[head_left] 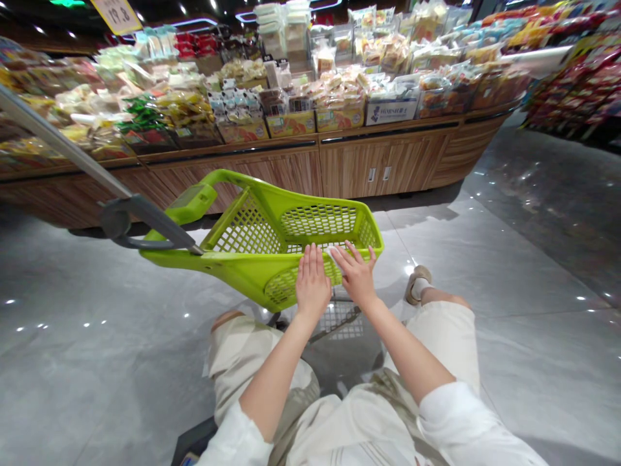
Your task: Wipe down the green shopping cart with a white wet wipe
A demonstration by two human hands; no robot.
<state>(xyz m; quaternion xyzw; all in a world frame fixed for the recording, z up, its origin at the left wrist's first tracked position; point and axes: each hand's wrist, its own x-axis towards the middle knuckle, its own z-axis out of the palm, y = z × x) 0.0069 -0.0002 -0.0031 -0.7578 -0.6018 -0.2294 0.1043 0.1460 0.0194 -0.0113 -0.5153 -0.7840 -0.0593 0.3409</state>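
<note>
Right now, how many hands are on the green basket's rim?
2. The left hand lies flat on the near rim of the green basket; the right hand lies flat just right of it on the same rim. No other person's hands are in view.

Basket (310,220) rim hidden under hands (313,285) (358,275); price sign (116,14) cut at top.

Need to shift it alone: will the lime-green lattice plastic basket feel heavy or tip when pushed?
Probably light: the lime-green lattice plastic basket looks empty, mostly holes. Likely stiff: its rim keeps shape under the left hand and right hand. It may tip, as it leans on the glossy grey floor.
</note>
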